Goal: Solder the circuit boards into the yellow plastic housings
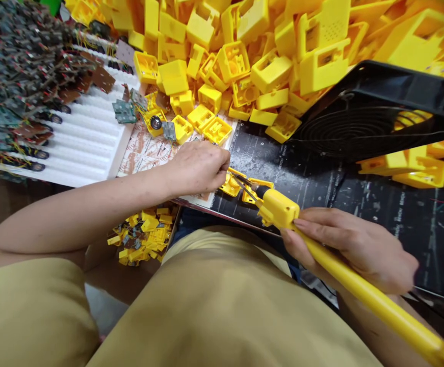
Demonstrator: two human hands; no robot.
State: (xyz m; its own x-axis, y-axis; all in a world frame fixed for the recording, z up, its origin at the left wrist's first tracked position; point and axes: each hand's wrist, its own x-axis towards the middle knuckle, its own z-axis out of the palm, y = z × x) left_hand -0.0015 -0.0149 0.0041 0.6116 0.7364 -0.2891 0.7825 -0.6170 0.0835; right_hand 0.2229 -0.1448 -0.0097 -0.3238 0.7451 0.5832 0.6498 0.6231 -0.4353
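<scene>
My right hand (354, 244) is wrapped round a yellow-handled tool (283, 206), which has a black collar and a thin metal tip pointing left. That tip is over a small open yellow casing (258, 191) at the table's front edge. Beside it, another yellow casing (230, 184) lies partly under my left hand (201, 165). The fingers of my left hand are curled together at this casing; what they hold, if anything, is hidden. Just beyond my left hand sit two open yellow casings (217, 131) and a casing with a wired speaker (155, 122).
A large heap of yellow casings (244, 66) covers the back. At the left, circuit boards with wires are piled on a ribbed white tray (87, 137). A black fan (359, 117) stands at the right. Below the table edge, a box holds yellow parts (149, 232).
</scene>
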